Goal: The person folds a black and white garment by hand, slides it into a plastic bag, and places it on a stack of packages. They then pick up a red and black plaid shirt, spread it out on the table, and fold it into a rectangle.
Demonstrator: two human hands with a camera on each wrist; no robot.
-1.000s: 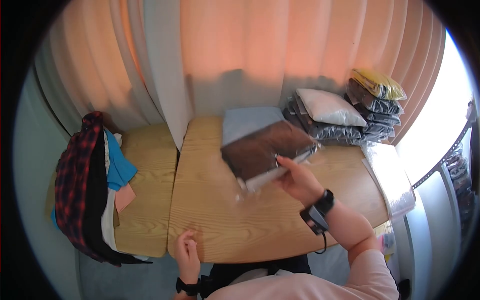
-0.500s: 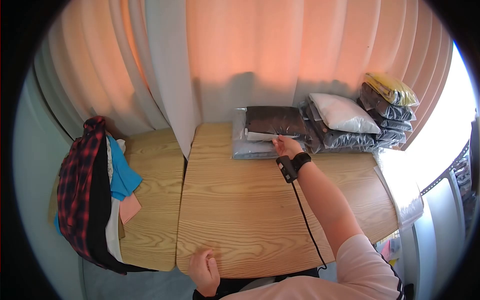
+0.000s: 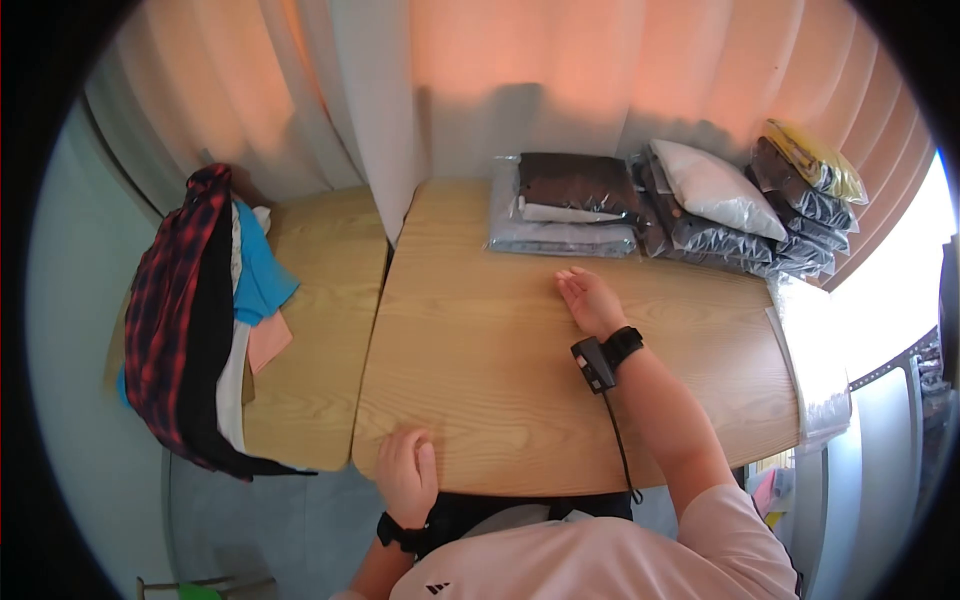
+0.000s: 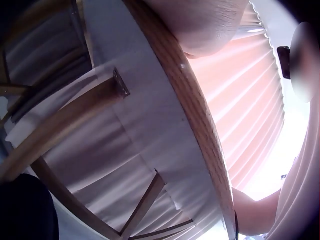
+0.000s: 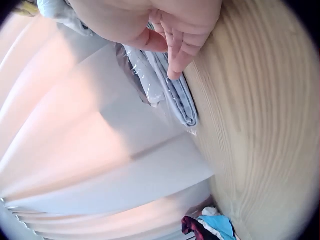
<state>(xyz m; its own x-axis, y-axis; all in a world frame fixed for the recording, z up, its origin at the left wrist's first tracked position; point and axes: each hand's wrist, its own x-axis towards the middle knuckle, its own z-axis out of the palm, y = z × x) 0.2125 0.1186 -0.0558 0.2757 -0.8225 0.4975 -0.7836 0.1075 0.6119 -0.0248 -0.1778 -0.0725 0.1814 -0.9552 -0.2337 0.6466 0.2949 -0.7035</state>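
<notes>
The brown bagged garment lay on top of a grey bagged garment at the far edge of the worktop, just beside the stacked packs. The right hand rested flat near that pile, grip open and empty. The left hand rested on the near edge, fingers relaxed, holding nothing. By this layout, the brown pack appeared stowed; the loose clothes at the left appeared unbagged.

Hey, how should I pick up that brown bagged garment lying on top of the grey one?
Take the brown packet by its near edge, coming from the front with the right hand. It lies flat on the grey packet, with dark packets crowding its right side and the curtain behind.
</notes>
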